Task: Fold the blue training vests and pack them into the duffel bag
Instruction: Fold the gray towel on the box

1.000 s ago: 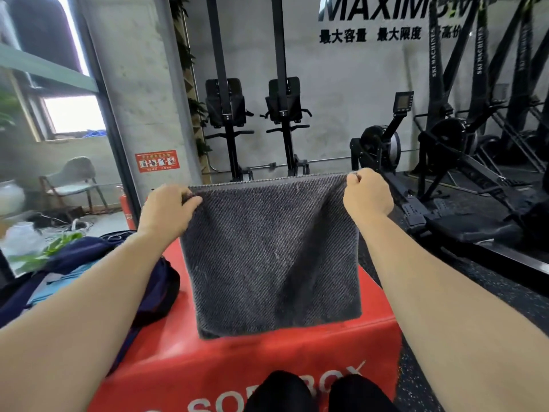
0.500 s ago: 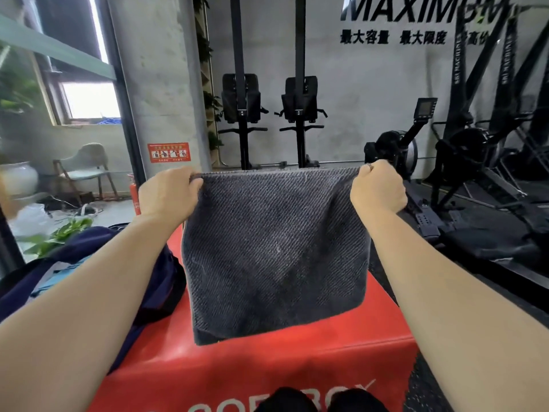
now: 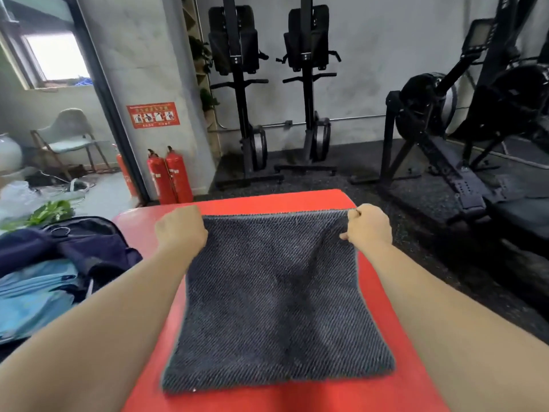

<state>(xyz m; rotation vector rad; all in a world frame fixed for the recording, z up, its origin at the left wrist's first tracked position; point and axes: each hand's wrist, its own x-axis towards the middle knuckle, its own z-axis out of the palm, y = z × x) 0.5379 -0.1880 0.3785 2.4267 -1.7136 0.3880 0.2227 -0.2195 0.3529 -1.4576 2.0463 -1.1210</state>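
The left hand (image 3: 181,230) and the right hand (image 3: 370,226) each grip a far corner of the grey cloth (image 3: 276,307), fingers curled tight. The cloth is thick, fuzzy and square, spread on the smooth red worktop (image 3: 267,200). A neat fold likely needs both corners pulled evenly toward 6 o'clock. At 9 o'clock, soft blue vests (image 3: 32,295) lie in the dark duffel bag (image 3: 98,248).

Both bare forearms stretched forward, the left entering from 8 o'clock, the right from 4 o'clock. Left hand (image 3: 181,227) was fisted, back up, gripping the dark grey cloth (image 3: 273,292) at its 11 o'clock corner. Right hand (image 3: 370,224) was fisted too, pinching the 1 o'clock corner, thumb side turned inward. Hands were level and well apart, wrists roughly straight.
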